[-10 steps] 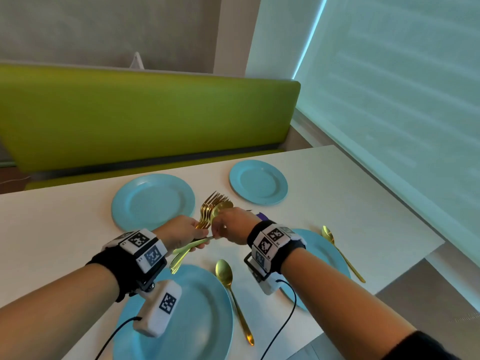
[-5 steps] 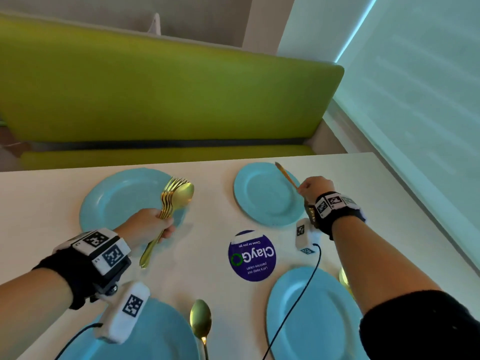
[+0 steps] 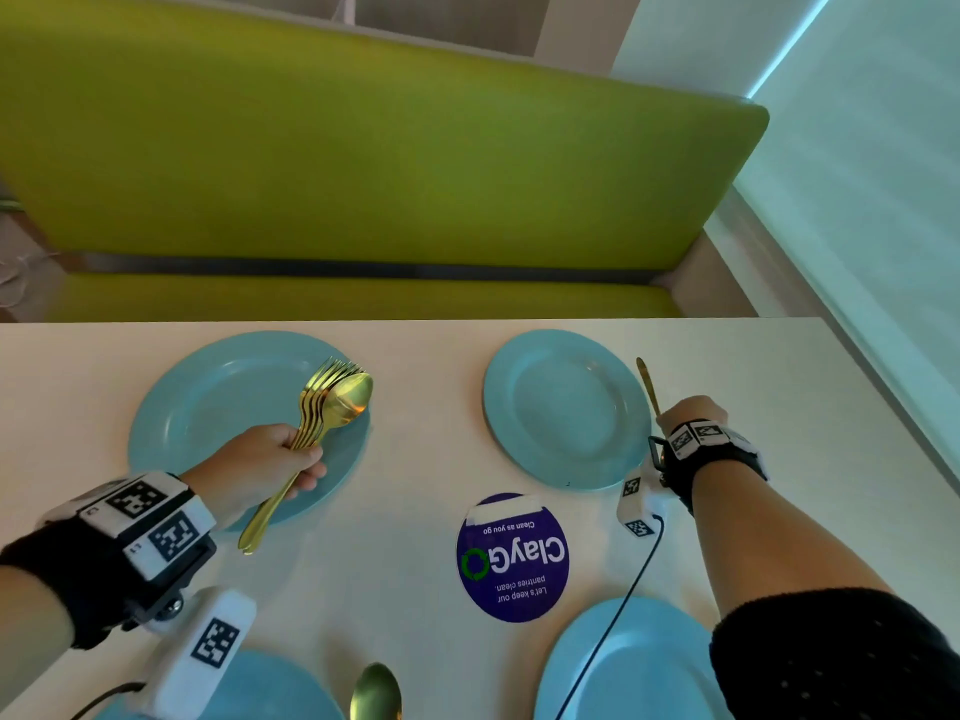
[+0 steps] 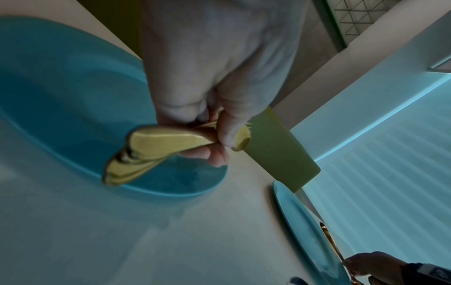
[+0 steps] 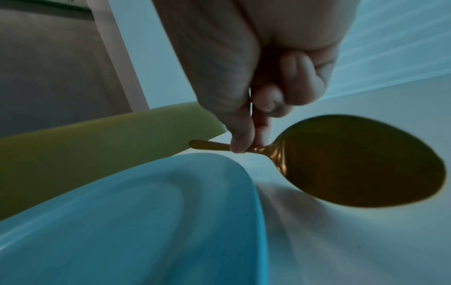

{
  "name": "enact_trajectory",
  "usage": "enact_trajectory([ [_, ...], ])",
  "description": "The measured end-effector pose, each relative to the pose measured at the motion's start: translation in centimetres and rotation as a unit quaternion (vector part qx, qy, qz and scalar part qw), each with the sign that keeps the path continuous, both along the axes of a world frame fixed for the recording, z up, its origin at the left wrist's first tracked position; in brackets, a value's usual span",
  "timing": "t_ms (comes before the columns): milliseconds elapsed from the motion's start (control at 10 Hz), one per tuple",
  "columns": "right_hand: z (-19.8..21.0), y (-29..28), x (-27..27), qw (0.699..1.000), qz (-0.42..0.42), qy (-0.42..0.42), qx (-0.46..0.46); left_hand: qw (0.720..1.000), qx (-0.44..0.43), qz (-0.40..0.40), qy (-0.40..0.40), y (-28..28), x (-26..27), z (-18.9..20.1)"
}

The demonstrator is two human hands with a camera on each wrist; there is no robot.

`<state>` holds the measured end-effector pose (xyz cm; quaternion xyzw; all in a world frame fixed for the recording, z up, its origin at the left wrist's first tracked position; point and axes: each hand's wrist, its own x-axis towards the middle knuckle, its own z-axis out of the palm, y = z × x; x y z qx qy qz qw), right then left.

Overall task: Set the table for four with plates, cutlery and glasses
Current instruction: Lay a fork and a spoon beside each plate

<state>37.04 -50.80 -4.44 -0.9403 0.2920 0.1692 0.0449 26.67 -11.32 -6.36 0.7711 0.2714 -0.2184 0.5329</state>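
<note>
Several blue plates lie on the white table (image 3: 405, 589). My left hand (image 3: 270, 467) grips a bundle of gold forks and a spoon (image 3: 332, 402) above the far-left plate (image 3: 208, 407); the bundle of gold cutlery (image 4: 146, 152) shows under my left hand (image 4: 207, 123) in the left wrist view. My right hand (image 3: 688, 415) pinches a gold spoon (image 3: 647, 384) just right of the far-right plate (image 3: 563, 407). In the right wrist view my right hand (image 5: 251, 125) holds the spoon (image 5: 354, 162) by its neck, low over the table beside the plate (image 5: 146, 221), bowl toward me.
Two near plates (image 3: 639, 667) sit at the table's front edge, with a gold spoon (image 3: 375, 693) between them. A round purple ClayGo sticker (image 3: 511, 558) marks the table's middle. A green bench (image 3: 363, 163) runs behind the table; a blind-covered window (image 3: 872, 148) is on the right.
My right hand has drawn one spoon from the bundle and carried it right, past the far-right plate, then lowered it. My left hand has kept the bundle over the far-left plate.
</note>
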Motion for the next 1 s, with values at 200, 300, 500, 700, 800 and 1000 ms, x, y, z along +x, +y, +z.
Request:
enact_trajectory([
  [200, -1.8, -0.6, 0.8, 0.997, -0.056, -0.018, 0.059, 1.0, 0.003, 0.006, 0.006, -0.2, 0.2, -0.3],
  [300, -2.2, -1.1, 1.1, 0.998, -0.033, -0.012, 0.045, 1.0, -0.002, 0.009, 0.005, -0.5, 0.4, -0.2],
  [500, -3.3, -2.0, 1.9, 0.984, -0.117, -0.096, 0.09, 1.0, -0.01, 0.013, 0.0, -1.3, 0.7, 0.0],
  [700, -4.0, -2.7, 2.1, 0.98, -0.125, -0.119, 0.095, 1.0, -0.015, 0.019, 0.008, -1.3, 0.5, -0.2],
  [800, -3.9, -2.8, 2.0, 0.981, -0.118, -0.118, 0.1, 1.0, -0.015, 0.019, 0.01, -1.4, 0.5, -0.4],
  [1000, -3.0, -2.9, 1.8, 0.983, -0.114, -0.115, 0.082, 1.0, -0.019, 0.021, 0.008, -1.6, 0.3, -0.5],
])
